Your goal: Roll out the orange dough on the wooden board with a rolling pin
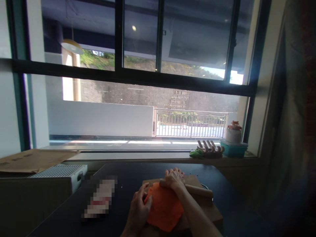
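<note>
A thin, uneven orange sheet of dough or modelling clay (pixel 164 209) lies on a brown board (pixel 195 205); I cannot tell which material it is. My left hand (pixel 139 205) rests at the sheet's left edge, thumb and fingers apart, the thumb touching the orange surface. Across the sheet's far edge lies a light wooden rolling pin (pixel 198 190), slanting toward the right. My right hand (pixel 174 177) is over the pin's left part, palm down on it, fingers reaching past its far side. The right forearm crosses above the sheet's right edge and hides part of it.
The board lies on a dark table (pixel 118 217). A pixelated item (pixel 100 199) sits to the left. On the windowsill are a brown-and-green object (pixel 207 149) and a teal box (pixel 233 148) bearing a white container (pixel 233 135). Cardboard (pixel 37 159) lies at far left.
</note>
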A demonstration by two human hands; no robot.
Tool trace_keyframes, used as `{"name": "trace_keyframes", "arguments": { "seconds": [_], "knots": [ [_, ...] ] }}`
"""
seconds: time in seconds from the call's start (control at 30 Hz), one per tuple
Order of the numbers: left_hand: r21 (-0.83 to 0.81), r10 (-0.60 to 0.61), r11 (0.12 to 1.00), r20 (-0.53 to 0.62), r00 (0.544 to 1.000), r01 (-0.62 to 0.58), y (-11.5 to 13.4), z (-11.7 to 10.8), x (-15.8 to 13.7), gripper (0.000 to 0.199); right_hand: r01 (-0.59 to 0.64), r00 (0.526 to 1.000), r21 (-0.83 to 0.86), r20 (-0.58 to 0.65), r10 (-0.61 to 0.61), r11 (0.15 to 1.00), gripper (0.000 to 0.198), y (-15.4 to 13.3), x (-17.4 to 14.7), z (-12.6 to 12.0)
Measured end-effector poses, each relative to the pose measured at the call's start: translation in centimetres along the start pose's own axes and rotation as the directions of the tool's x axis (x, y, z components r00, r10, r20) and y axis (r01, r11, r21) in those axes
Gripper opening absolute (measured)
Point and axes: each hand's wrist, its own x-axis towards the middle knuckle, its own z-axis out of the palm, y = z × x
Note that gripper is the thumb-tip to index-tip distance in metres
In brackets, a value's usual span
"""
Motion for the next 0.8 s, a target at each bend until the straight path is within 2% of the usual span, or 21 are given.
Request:
{"name": "trace_keyframes", "arguments": {
  "seconds": [0.23,0.33,0.57,0.67,0.8],
  "knots": [
    [0.026,-0.019,1.000,0.044,0.999,0.018,1.0,-0.4,-0.2,0.056,0.107,0.988,-0.019,-0.105,-0.109,0.994,0.046,-0.4,-4.1,0.3],
    [0.021,-0.016,1.000,0.058,0.998,0.015,1.0,-0.4,-0.3,0.057,0.104,0.991,-0.022,-0.083,-0.105,0.994,0.045,-0.4,-3.8,0.1],
    [0.045,0.002,0.999,0.044,0.999,-0.004,0.8,-0.3,-0.3,0.051,0.030,0.998,-0.027,0.051,-0.029,0.999,0.046,0.2,0.1,-0.3],
    [0.043,-0.001,0.999,0.047,0.999,-0.002,1.0,-0.4,-0.4,0.052,0.054,0.998,-0.026,0.034,-0.053,0.998,0.045,0.1,-0.7,-0.1],
    [0.028,0.002,1.000,0.045,0.999,-0.004,1.2,-0.4,-0.4,0.055,0.125,0.989,-0.031,-0.070,-0.127,0.992,0.044,-0.2,-3.7,0.2]
  ]
}}
